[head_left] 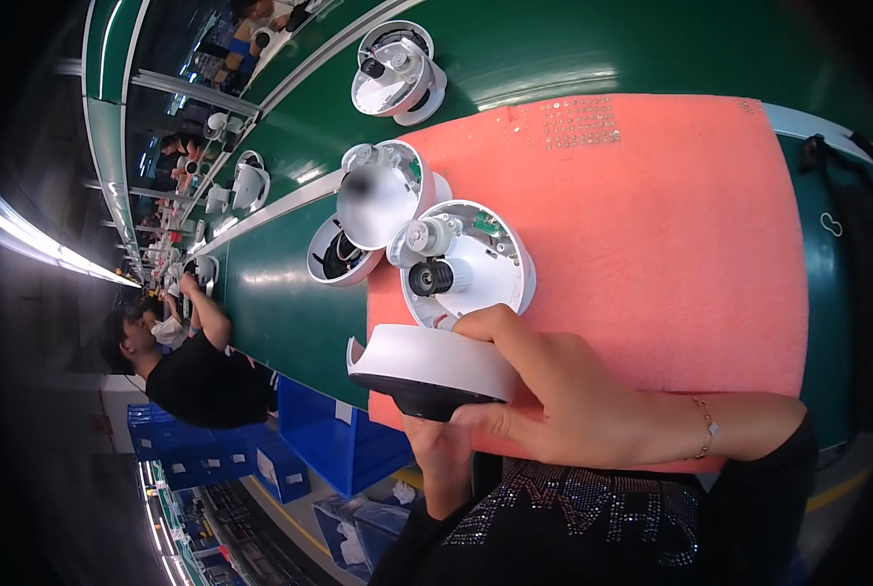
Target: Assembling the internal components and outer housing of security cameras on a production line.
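Observation:
In both my hands is a white camera housing cover (pixel 431 354) with a black underside, held tilted above the near edge of the pink mat. My right hand (pixel 544 391) grips its right end, thumb below and fingers over the top. Below it my left hand (pixel 438 447) supports the black side; its fingertips are partly hidden. Just beyond the cover lies an open white camera body (pixel 495 259) with a black lens (pixel 430 278), a round motor-like part and a bit of green circuit board. Another white camera unit (pixel 383 205) rests beside it, next to an open white shell (pixel 334 256) with black wiring.
Several small metal screws (pixel 581 122) lie in rows on the pink mat (pixel 651 273). A further open camera unit (pixel 397 73) stands on the green conveyor. At left a co-worker in black (pixel 202 381) works along the bench, near blue bins (pixel 334 439). A black strap (pixel 837 186) hangs at right.

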`<state>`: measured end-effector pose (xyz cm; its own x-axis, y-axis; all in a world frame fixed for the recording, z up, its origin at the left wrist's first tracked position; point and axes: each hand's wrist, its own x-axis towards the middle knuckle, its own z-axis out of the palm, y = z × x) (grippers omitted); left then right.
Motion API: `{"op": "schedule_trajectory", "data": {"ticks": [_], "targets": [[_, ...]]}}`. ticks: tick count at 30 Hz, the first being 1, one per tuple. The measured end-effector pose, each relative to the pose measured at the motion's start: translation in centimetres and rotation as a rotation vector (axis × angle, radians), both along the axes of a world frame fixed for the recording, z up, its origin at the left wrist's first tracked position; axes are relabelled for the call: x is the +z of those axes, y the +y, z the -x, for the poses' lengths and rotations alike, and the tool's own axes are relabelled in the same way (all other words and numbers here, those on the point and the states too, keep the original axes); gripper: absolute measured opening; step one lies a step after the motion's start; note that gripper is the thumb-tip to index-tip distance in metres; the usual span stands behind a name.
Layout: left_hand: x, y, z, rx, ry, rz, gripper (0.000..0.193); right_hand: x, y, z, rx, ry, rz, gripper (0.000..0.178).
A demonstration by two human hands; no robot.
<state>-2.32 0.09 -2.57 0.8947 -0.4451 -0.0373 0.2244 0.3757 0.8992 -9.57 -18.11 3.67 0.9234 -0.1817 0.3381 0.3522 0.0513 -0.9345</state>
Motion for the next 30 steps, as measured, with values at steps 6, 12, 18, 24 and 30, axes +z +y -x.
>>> {"op": "schedule_trajectory", "data": {"ticks": [6,12,18,24,30], "targets": [[0.7,-1.4,0.5,0.038,-0.086,-0.011,0.054,0.3,-0.3,0.1,-0.04,0.052,0.021,0.04],[0.3,-1.7,0.5,0.088,-0.212,-0.036,0.055,-0.5,-0.4,-0.5,-0.044,-0.029,0.007,0.042],[-0.9,-0.9,0.5,0.071,-0.324,-0.109,0.067,-0.1,-1.1,-0.5,-0.052,0.079,0.02,0.041],[-0.1,-1.6,1.1,0.174,-0.342,-0.24,0.064,-0.5,-1.4,-1.0,-0.056,0.11,0.017,0.036],[1.3,-1.3,0.6,0.034,-0.152,-0.137,0.065,1.0,-2.0,-1.0,0.043,0.294,-0.018,0.033]]}}
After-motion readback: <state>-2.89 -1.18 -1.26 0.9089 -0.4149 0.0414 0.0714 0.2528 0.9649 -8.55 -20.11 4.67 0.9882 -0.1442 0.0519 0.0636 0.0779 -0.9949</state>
